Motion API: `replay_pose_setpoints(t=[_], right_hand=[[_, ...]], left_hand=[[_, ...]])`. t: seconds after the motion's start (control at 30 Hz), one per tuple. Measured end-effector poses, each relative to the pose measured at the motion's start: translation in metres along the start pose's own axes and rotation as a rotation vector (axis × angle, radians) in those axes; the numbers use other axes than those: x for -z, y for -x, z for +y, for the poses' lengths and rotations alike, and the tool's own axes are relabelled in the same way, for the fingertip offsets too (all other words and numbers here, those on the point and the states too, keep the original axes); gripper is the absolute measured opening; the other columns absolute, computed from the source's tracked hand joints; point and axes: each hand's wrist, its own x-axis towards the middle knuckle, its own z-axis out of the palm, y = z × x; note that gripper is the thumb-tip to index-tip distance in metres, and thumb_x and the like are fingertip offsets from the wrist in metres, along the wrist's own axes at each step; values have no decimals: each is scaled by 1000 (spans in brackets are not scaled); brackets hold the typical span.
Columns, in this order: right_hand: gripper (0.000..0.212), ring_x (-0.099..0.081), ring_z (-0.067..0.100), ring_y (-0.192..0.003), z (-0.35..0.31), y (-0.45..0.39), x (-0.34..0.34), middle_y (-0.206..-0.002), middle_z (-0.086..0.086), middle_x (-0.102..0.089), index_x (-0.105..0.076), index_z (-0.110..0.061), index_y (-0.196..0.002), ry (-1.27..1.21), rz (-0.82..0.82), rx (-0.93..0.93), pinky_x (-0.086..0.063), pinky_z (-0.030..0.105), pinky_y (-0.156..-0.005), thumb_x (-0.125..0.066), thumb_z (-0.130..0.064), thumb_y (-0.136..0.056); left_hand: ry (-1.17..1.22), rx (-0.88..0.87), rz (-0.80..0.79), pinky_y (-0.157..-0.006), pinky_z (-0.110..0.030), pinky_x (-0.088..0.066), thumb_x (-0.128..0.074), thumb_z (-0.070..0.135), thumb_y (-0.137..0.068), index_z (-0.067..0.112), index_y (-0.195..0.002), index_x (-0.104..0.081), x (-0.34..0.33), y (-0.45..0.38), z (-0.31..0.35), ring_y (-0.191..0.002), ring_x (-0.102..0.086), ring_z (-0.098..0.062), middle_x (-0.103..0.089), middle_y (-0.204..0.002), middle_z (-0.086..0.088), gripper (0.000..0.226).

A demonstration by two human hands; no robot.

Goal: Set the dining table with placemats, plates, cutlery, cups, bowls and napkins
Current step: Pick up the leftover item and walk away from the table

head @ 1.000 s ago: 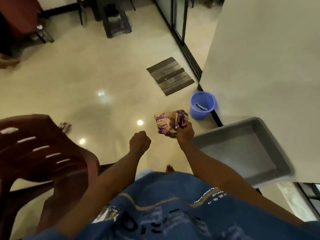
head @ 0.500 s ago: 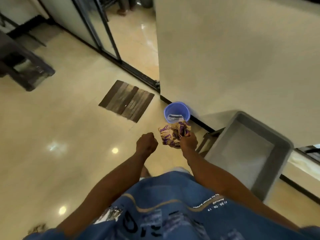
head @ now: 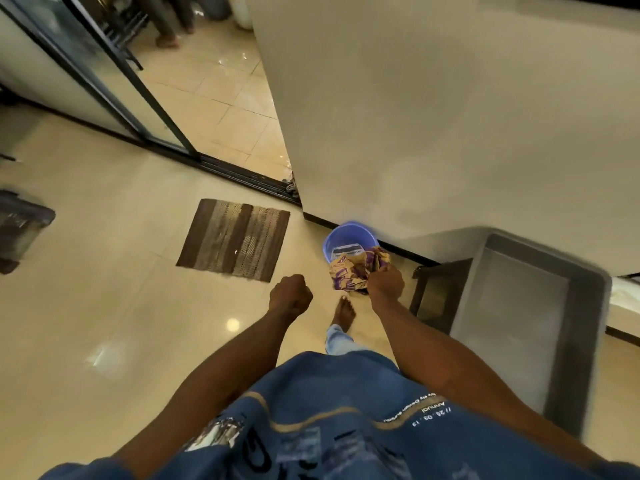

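While the right hand (head: 385, 283) hangs out in front of the body, its fingers are curled tight round a crumpled wrapper (head: 353, 271), tan with purple print, and the bundle bulges out past the knuckles on the far side and toward the left. Just beyond those fingers sits a small blue bucket (head: 349, 239) on the floor, tucked against the foot of a pale wall (head: 433, 116); the wrapper overlaps its near rim in this view, though whether the two touch I cannot tell. A slip of printed paper lies inside the bucket.

Over to the left hand (head: 291, 299): fingers folded into a fist, nothing in it, level with the right and a little apart from it. Between and below the two hands, a bare foot (head: 343, 311) is planted on the glossy cream tiles.

Left of the fist and farther out lies a striped brown mat (head: 235, 239). Right of the gripping fingers stands a dark wooden stool (head: 438, 294), and beside it a grey tray (head: 554, 306). Beyond the mat, a dark-framed sliding glass door (head: 114, 77) runs along the floor.

No plates, cutlery, cups or placemats appear here.
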Motion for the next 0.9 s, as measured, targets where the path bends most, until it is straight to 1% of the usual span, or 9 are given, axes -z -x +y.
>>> replay_pose_setpoints(t=[0.1,0.17,0.23,0.33,0.47,0.57,0.67,0.8,0.9], right_hand=[[24,-63,31,-107,-15,-23,-16,-111,10,-68,-64,-11,-116,-59,-41,52,-45,31,-84,-52,-18,-97],[29,-63,28,-107,-19,-39,-25,-112,6,-68,-62,-16,-121,-57,-64,58,-46,31,-87,-56,-19,-93],[30,-62,28,-106,-21,-48,-27,-112,9,-67,-63,-13,-121,-54,-77,15,-44,28,-82,-55,-16,-93],[24,-61,31,-107,-23,-51,-28,-112,14,-67,-67,-2,-110,39,-83,-9,-36,25,-76,-51,-13,-96],[26,-62,27,-105,-29,-43,-35,-111,12,-68,-67,-2,-107,205,-84,61,-34,22,-73,-45,-12,-98],[26,-63,28,-104,-42,-32,-46,-111,14,-68,-67,-1,-109,237,-60,87,-45,27,-79,-46,-13,-99],[23,-65,28,-100,-56,-20,-60,-108,14,-69,-68,-2,-110,205,-12,61,-51,32,-80,-55,-17,-97],[23,-64,27,-99,-61,-1,-83,-110,12,-67,-66,-3,-112,124,75,-28,-46,27,-74,-51,-13,-97],[20,-65,30,-99,-65,27,-99,-108,13,-68,-67,-6,-107,32,197,-67,-52,36,-81,-53,-15,-96]], left_hand=[[-26,-7,-22,-67,-32,-43,-47,20,-93,9,-103,-66,16,-27,2,-90,-63,-28,-68,-104,-11,25],[-30,-11,-35,-67,-32,-44,-47,20,-92,9,-101,-66,26,-45,5,-90,-63,-29,-68,-103,-10,24],[-30,-25,-43,-66,-32,-43,-47,20,-91,9,-100,-66,34,-57,9,-90,-63,-29,-68,-103,-10,24],[-37,-63,-64,-70,-33,-51,-47,22,-91,9,-99,-67,46,-73,17,-87,-63,-29,-69,-101,-10,25],[-68,-150,-109,-72,-35,-54,-49,22,-93,10,-101,-67,56,-89,27,-82,-63,-24,-69,-97,-8,24],[-122,-232,-138,-68,-33,-49,-49,23,-93,11,-104,-66,63,-103,30,-83,-62,-25,-69,-100,-9,24],[-179,-317,-180,-67,-33,-47,-50,21,-93,11,-105,-65,72,-118,28,-83,-61,-24,-67,-102,-8,22],[-308,-501,-218,-73,-37,-54,-46,17,-93,12,-102,-64,85,-135,16,-84,-63,-26,-67,-102,-9,20],[-402,-681,-233,-72,-35,-48,-43,15,-92,9,-105,-63,94,-150,6,-92,-63,-32,-66,-106,-13,24]])
